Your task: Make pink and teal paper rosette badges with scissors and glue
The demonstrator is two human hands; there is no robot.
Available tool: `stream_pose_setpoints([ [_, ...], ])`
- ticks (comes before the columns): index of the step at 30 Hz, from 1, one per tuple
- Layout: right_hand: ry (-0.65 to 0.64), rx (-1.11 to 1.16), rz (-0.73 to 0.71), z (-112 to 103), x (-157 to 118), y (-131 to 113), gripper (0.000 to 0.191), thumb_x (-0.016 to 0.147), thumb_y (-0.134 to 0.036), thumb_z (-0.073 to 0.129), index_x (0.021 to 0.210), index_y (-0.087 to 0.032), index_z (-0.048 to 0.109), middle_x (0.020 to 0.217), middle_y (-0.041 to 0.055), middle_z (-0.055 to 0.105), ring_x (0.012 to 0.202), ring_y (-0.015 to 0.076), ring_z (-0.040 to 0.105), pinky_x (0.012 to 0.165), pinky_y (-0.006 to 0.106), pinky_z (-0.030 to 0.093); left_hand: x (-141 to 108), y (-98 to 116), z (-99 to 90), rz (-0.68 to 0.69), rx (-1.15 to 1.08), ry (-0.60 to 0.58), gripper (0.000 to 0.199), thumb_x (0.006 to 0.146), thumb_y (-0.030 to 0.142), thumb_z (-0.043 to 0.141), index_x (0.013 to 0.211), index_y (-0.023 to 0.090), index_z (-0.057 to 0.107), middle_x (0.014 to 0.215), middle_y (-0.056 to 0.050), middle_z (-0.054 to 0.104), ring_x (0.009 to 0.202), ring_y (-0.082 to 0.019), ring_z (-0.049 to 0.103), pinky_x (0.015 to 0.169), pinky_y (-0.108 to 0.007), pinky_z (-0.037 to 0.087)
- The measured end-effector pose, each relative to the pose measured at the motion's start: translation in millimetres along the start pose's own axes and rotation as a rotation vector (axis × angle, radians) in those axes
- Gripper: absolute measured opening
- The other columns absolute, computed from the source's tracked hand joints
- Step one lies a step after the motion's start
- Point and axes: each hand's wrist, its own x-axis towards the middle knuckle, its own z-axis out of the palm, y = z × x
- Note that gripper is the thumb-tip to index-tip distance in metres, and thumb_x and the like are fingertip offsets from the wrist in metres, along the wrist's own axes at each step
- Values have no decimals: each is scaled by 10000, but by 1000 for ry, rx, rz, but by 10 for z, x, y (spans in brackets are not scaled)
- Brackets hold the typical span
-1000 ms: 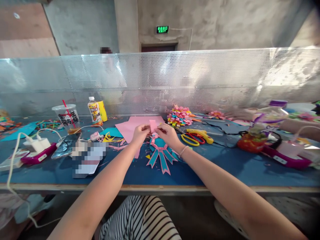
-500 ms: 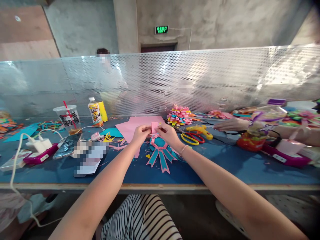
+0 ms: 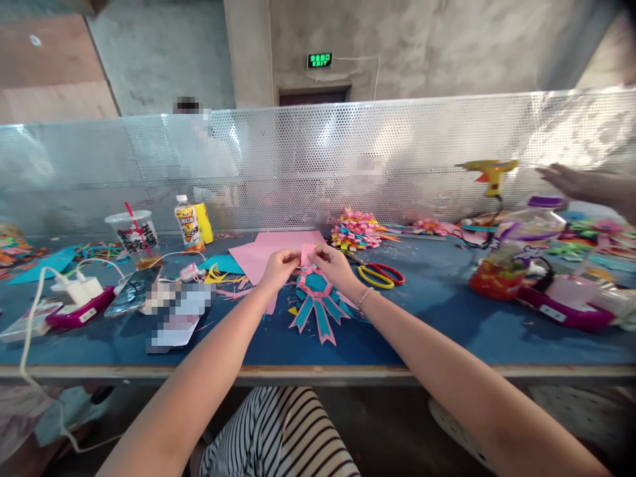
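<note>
A slim, pale pinkish bracelet (image 3: 365,296), apparently beaded, is worn on the right wrist. The left hand (image 3: 282,266) and right hand (image 3: 330,265) are left uncovered, as are both forearms. The lap is covered by a loose cloth garment (image 3: 298,434), patterned with narrow black and off-white stripes and creased by folds.

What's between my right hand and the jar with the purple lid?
In the head view, scissors lie between your right hand and the jar, then blue table.
</note>
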Motion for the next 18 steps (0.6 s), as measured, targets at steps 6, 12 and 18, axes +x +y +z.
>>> stream_pose_setpoints([
  [6,21,126,38,-22,1,-21,218,731,-381,555,662,-184,493,611,-22,467,570,111,439,546,251,368,-16,-13,7,69,43,2,136,685,268,624,693,164,537,631,3,568,628,-133,585,602,-265,496],
  [12,25,203,85,-25,3,-6,241,704,-405,590,665,-186,499,607,-27,478,565,107,455,547,249,388,45,-168,-38,125,196,-24,179,667,319,659,671,158,582,621,-11,593,622,-133,573,614,-243,456],
  [18,23,365,132,-7,14,67,266,676,-424,628,694,-190,503,657,-25,502,613,106,485,595,248,421,21,-118,-20,191,300,-54,155,675,296,644,656,151,592,618,-10,598,585,-119,543,585,-232,429],
])
